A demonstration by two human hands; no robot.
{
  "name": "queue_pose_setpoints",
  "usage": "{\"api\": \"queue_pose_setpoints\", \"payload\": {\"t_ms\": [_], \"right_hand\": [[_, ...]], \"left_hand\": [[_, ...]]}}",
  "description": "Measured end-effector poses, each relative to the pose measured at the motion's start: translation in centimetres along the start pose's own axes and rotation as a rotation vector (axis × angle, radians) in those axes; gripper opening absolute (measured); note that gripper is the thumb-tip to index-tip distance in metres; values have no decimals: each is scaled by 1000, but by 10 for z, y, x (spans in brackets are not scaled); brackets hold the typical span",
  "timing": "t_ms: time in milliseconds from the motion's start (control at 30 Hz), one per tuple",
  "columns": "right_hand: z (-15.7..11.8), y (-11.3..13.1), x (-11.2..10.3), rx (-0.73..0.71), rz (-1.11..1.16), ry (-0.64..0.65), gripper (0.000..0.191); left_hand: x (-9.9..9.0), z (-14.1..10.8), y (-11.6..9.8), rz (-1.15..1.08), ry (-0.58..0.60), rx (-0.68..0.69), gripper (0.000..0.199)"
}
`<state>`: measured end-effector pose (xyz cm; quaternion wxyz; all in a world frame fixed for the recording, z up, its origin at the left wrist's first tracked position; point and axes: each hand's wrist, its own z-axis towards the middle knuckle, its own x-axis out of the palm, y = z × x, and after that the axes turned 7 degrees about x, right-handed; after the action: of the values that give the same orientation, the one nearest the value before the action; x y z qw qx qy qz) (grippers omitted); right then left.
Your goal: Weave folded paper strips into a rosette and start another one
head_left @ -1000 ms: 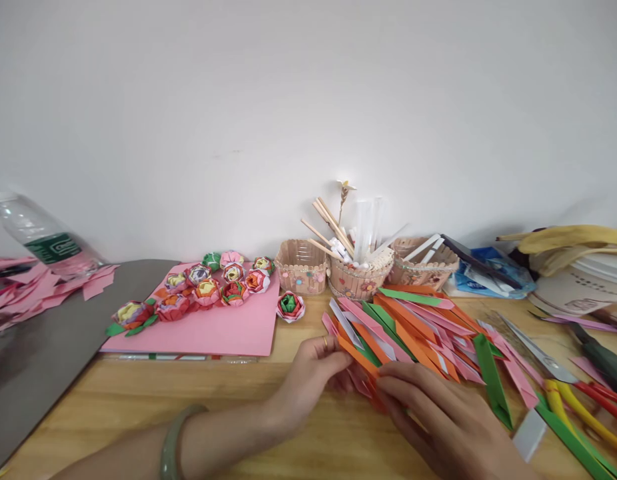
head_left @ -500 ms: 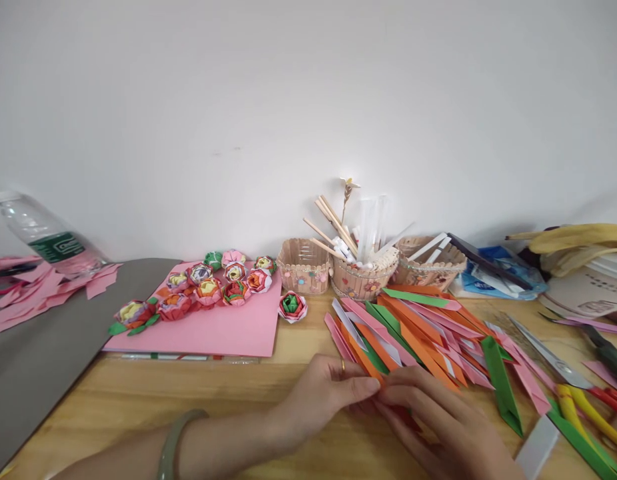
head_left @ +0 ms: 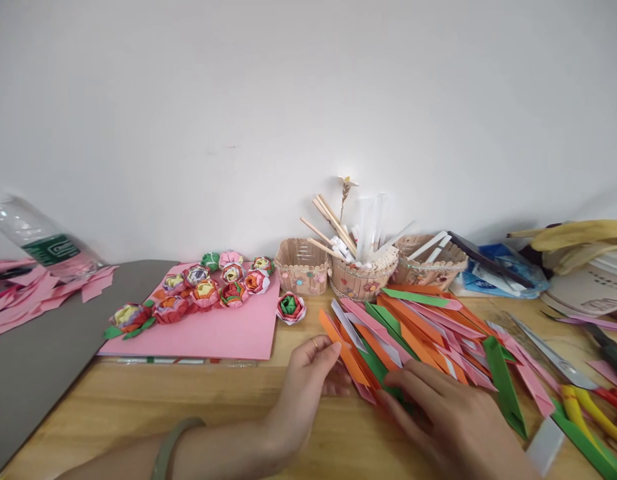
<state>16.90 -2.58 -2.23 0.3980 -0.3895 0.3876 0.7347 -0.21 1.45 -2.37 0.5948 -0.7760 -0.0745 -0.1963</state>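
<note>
- Head view: light wooden worktop (head_left: 188,393) against a pale wall; both my hands low, right of centre.
- Left grip (head_left: 306,380): pinching a long folded orange paper strip (head_left: 351,353) near its far end, thumb on top. Pale green bangle (head_left: 171,447) on that wrist.
- Right grip (head_left: 443,413): fingers bent over the near ends of the strips; cannot tell whether it is closed on any.
- Orange strip lies slantwise at the left edge of a loose heap of folded pink, orange, green and lilac paper strips (head_left: 423,330).
- Behind the heap: three small wooden-slat baskets in a row, the middle one (head_left: 361,283) holding sticks.
- Left of the hands: pink paper sheet (head_left: 238,337) bearing multicoloured folded-paper flowers (head_left: 206,293); one green-centred paper flower (head_left: 291,308) just beside it.
- Far right: silver-bladed scissors (head_left: 553,355), partly cut off by the edge of view.
</note>
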Motion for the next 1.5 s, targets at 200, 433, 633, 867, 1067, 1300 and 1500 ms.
{"api": "queue_pose_setpoints", "payload": {"t_ms": [200,433,633,867,1067,1300,1500], "right_hand": [[-3,6,9,-32,-75,5,25],[-2,2,8,-30,-109,-50,31],[-1,-2,6,2,-204,-57,34],[0,-1,10,-19,-243,-67,40],[-2,-2,4,-31,-141,-56,43],[0,-13,-1,76,-159,-117,37],[-3,-15,7,133,-182,16,32]], "left_hand": [[0,1,1,-12,-10,13,26],[-2,2,3,-13,-30,12,26],[-3,4,5,-19,-13,23,23],[-2,3,4,-21,-3,25,24],[-2,3,4,-62,-20,21,25],[-3,4,6,-97,-54,25,25],[-3,5,5,-120,-67,17,26]]}}
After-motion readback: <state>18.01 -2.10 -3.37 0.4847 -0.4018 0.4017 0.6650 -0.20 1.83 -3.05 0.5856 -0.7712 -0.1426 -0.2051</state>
